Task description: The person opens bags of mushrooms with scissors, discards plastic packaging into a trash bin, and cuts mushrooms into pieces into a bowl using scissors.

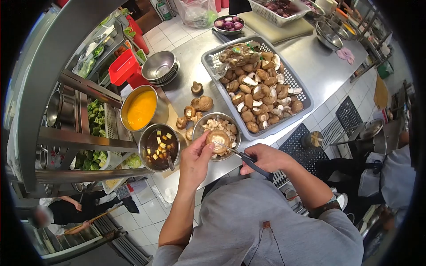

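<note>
Pinched in my left hand is a mushroom, its pale stem side facing up. My right hand grips dark-handled scissors, whose blades reach to the mushroom's stem. Both hands are over a metal bowl of cut mushroom pieces. Several whole mushrooms lie on the steel table behind that bowl. Right of them stands a grey plastic crate heaped with brown mushrooms, with a crumpled plastic bag at its far left corner.
On the left stand a pot of orange liquid, a pot of dark liquid with yellow cubes and a spoon, and stacked metal bowls. A bowl of purple onions and a cutting board are farther back. Other people work at both sides.
</note>
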The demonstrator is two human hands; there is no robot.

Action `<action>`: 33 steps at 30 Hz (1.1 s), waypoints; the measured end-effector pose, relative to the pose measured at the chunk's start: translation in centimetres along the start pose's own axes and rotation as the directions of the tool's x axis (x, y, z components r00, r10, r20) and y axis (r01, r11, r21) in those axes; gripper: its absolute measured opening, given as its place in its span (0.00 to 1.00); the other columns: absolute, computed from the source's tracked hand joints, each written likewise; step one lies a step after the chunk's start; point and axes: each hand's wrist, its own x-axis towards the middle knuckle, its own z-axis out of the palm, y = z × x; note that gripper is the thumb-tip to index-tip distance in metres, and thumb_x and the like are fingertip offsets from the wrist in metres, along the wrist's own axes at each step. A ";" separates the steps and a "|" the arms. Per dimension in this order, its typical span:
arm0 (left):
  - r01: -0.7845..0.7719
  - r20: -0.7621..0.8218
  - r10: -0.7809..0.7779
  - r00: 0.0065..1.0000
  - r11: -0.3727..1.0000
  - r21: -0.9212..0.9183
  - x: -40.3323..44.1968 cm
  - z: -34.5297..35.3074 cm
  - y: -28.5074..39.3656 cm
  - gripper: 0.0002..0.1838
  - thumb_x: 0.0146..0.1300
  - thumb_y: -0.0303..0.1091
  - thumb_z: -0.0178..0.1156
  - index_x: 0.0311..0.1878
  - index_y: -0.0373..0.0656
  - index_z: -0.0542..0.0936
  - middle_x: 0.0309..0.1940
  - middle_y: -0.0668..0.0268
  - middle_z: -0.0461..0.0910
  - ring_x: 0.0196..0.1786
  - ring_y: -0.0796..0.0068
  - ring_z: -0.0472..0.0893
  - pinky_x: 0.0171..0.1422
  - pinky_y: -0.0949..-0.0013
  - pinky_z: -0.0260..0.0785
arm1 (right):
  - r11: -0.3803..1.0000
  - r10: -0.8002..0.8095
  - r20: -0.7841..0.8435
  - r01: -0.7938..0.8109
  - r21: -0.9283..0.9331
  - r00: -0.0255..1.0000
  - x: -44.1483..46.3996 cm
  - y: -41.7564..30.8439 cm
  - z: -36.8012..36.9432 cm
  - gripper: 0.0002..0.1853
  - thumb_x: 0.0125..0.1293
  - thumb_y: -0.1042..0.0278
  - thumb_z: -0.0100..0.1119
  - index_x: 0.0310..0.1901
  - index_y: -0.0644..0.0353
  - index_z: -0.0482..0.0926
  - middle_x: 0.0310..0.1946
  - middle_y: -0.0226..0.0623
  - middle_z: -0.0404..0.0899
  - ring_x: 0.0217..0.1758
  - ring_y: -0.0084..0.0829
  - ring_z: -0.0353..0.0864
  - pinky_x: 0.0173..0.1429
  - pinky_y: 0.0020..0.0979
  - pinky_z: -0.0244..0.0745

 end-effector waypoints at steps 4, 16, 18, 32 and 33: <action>0.014 0.025 -0.014 1.000 1.000 0.014 0.5 -0.3 0.4 0.21 0.67 0.25 0.55 0.62 0.30 0.71 0.42 0.66 0.80 0.42 0.84 0.77 0.46 0.80 0.69 | 0.997 0.046 -0.102 -0.052 -0.055 0.994 -0.5 -1.0 -0.4 0.29 0.50 0.40 0.71 0.21 0.63 0.77 0.14 0.29 0.70 0.21 0.22 0.70 0.26 0.29 0.64; 0.059 0.273 -0.030 0.961 0.993 -0.101 2.6 6.8 -0.6 0.15 0.65 0.24 0.58 0.54 0.32 0.74 0.42 0.66 0.81 0.42 0.82 0.79 0.47 0.78 0.71 | 0.842 -0.096 -0.577 0.375 0.387 0.811 -2.0 0.3 -3.4 0.17 0.51 0.61 0.76 0.31 0.58 0.75 0.26 0.24 0.75 0.28 0.15 0.70 0.32 0.20 0.64; 0.009 0.327 -0.004 0.945 1.000 -0.014 3.5 6.7 -0.1 0.15 0.65 0.25 0.58 0.55 0.32 0.75 0.41 0.67 0.81 0.42 0.83 0.79 0.47 0.79 0.71 | 0.881 -0.054 -0.549 0.299 0.366 0.834 -2.2 0.4 -4.5 0.16 0.51 0.64 0.76 0.31 0.57 0.75 0.25 0.23 0.74 0.27 0.16 0.68 0.32 0.20 0.63; -0.231 0.180 0.151 0.972 0.473 0.850 17.5 -3.1 0.8 0.26 0.60 0.38 0.61 0.61 0.38 0.73 0.51 0.53 0.80 0.48 0.62 0.83 0.52 0.67 0.75 | 0.940 -0.036 -0.757 0.280 0.197 0.653 -0.5 1.9 -13.5 0.15 0.58 0.59 0.69 0.33 0.63 0.77 0.22 0.26 0.75 0.26 0.17 0.72 0.30 0.22 0.68; -0.149 0.131 0.075 0.989 0.361 0.921 18.6 -5.0 -0.7 0.28 0.58 0.38 0.62 0.62 0.38 0.72 0.53 0.51 0.79 0.50 0.59 0.82 0.54 0.66 0.74 | 0.937 -0.039 -0.755 0.286 0.200 0.655 -0.8 2.2 -12.9 0.15 0.58 0.59 0.69 0.33 0.63 0.77 0.22 0.26 0.75 0.26 0.17 0.72 0.30 0.22 0.68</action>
